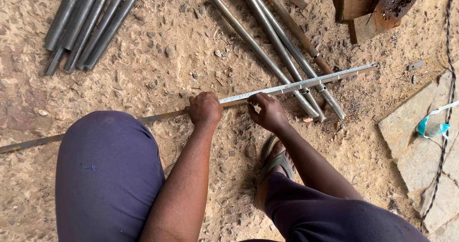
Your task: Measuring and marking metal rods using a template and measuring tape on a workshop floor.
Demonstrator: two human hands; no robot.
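The left hand (pixel 204 109) was closed around a long flat bar (pixel 158 117) lying across the dirt ground (pixel 167 65). The right hand (pixel 267 111) pinched a tape (pixel 296 85) stretched along the bar, toward the pipes (pixel 282 51) at the ground's far edge. More pipes (pixel 83 24) lay at the far left corner.

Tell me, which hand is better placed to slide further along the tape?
Probably the right hand. It pinches the measuring tape on the side where the tape runs on along the metal strip. The left hand grips the strip at the tape's start, holding it down.
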